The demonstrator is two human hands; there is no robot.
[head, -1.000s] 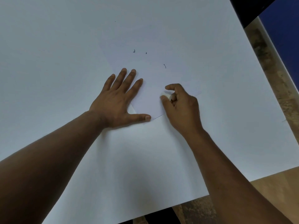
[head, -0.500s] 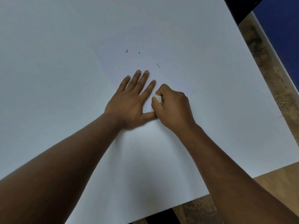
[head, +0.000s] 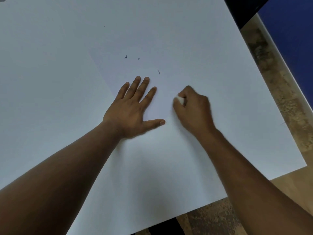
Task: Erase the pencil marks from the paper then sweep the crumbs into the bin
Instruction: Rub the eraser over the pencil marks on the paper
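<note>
Left hand (head: pixel 133 107) lies flat with fingers spread, pinning the paper (head: pixel 169 68) at frame centre; it has slid slightly left since half a second ago. Right hand (head: pixel 193 107), curled round the white eraser (head: pixel 179 99), has pulled rightward, away from the left. Dark crumbs (head: pixel 158 71) remain above; erasing probably ongoing, bin unseen.

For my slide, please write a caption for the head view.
Left hand flat on paper, right hand gripping white eraser, dark crumbs beyond.
</note>
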